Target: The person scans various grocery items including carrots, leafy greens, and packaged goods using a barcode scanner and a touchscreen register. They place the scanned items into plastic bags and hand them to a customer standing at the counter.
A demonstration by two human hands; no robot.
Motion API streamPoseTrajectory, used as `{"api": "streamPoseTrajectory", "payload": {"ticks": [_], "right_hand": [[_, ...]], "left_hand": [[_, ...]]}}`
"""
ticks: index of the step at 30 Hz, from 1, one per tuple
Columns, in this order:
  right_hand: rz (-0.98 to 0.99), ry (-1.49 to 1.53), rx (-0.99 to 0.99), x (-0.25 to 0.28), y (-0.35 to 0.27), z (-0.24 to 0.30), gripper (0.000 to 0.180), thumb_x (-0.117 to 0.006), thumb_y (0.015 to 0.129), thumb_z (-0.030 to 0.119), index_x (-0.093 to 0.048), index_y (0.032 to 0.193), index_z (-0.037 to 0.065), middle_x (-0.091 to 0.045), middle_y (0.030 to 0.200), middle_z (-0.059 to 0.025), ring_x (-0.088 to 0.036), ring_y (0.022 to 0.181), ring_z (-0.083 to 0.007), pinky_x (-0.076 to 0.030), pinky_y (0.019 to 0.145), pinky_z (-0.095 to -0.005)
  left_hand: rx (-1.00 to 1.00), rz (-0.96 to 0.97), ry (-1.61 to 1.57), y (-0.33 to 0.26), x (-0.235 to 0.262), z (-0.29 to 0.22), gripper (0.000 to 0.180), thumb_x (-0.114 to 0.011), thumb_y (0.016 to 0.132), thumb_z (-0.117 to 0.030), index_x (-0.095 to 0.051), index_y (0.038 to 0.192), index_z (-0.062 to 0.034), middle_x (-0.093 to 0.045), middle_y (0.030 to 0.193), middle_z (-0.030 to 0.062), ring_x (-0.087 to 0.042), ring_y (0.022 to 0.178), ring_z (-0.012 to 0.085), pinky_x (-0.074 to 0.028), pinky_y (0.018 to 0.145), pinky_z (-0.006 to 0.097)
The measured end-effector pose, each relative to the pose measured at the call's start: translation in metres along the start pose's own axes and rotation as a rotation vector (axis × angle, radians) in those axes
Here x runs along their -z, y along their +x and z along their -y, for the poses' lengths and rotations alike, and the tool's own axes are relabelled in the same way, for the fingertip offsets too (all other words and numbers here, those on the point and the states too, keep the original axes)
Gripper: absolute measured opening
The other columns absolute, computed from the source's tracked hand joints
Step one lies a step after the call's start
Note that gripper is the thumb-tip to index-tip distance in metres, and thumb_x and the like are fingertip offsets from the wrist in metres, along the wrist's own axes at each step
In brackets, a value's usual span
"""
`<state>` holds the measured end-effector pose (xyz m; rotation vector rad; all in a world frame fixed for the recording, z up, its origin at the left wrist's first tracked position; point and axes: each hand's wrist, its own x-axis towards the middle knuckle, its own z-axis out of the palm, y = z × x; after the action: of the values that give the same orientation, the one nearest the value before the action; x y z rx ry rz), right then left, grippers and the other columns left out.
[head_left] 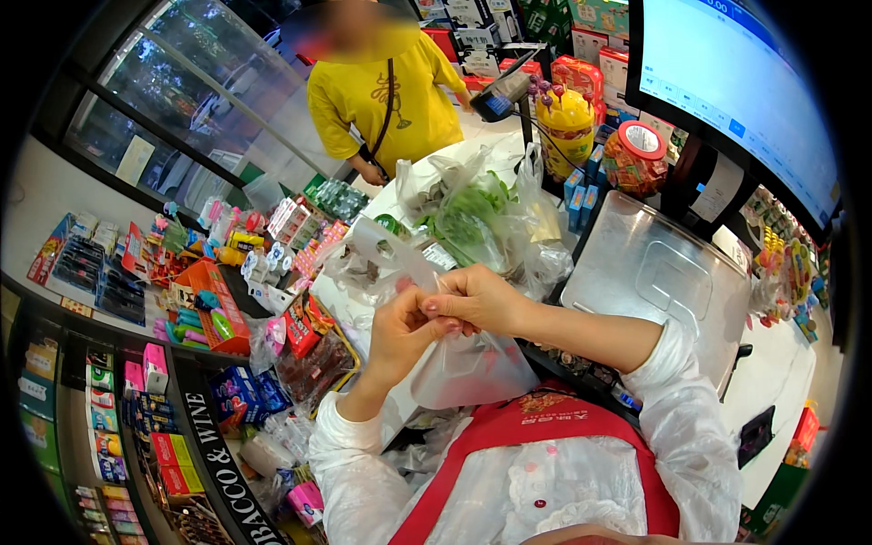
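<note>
Past the left hand (405,329) and right hand (480,300), bagged greens (472,216) blocked the desk (481,133) ahead and piled snack packs (305,325) crowded the left, while the flat metal plate (610,271) to the right offered open room, bounded beyond by the monitor (736,100).

Person in front of me: white ruffled blouse (481,498), round dark-red button (540,503), loose white sleeves (686,413), red fabric apron (509,422), gold-toned chest print (543,401).
</note>
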<state>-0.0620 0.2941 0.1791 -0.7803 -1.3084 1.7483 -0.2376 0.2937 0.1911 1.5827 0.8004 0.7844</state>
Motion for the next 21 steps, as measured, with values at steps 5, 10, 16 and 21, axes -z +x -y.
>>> {"api": "streamPoseTrajectory", "payload": {"ticks": [5,10,16,21], "right_hand": [[-0.198,-0.601,0.374,0.026,0.003,0.003,0.024,-0.066,0.078,0.021,-0.055,0.066,0.003,-0.058,0.058,-0.0119,-0.051,0.046,-0.0200,-0.043,0.046,-0.0323],[-0.459,-1.166,0.417,0.072,0.026,-0.006,0.018,-0.055,0.075,0.019,-0.059,0.067,0.003,-0.060,0.066,-0.0174,-0.061,0.062,-0.0337,-0.049,0.058,-0.0410],[-0.648,-1.391,0.102,0.172,0.052,-0.050,0.020,-0.056,0.072,0.019,-0.062,0.066,0.001,-0.060,0.063,-0.0192,-0.061,0.056,-0.0327,-0.050,0.056,-0.0403],[-0.382,-0.922,0.189,0.138,0.063,-0.020,0.026,-0.053,0.076,0.017,-0.056,0.062,-0.004,-0.054,0.052,-0.0145,-0.055,0.048,-0.0193,-0.045,0.051,-0.0350]], "left_hand": [[-0.035,-0.173,0.015,0.008,0.015,0.008,0.004,-0.057,0.088,-0.006,-0.053,0.088,-0.0037,-0.062,0.083,0.0067,-0.061,0.074,0.0141,-0.051,0.066,0.027],[-0.113,-0.781,-0.727,0.013,0.175,0.051,0.009,-0.053,0.084,-0.007,-0.052,0.075,-0.0084,-0.057,0.071,0.0011,-0.055,0.062,0.0133,-0.049,0.055,0.026],[-0.654,-0.868,-0.360,-0.013,0.246,-0.030,0.037,-0.049,0.093,-0.019,-0.031,0.062,-0.0132,-0.027,0.051,-0.0043,-0.025,0.041,0.0063,-0.019,0.037,0.022],[-0.481,-0.886,0.167,-0.001,0.186,-0.061,0.015,-0.055,0.089,-0.017,-0.048,0.095,-0.0055,-0.048,0.069,0.0034,-0.046,0.056,0.0086,-0.036,0.048,0.021]]}}
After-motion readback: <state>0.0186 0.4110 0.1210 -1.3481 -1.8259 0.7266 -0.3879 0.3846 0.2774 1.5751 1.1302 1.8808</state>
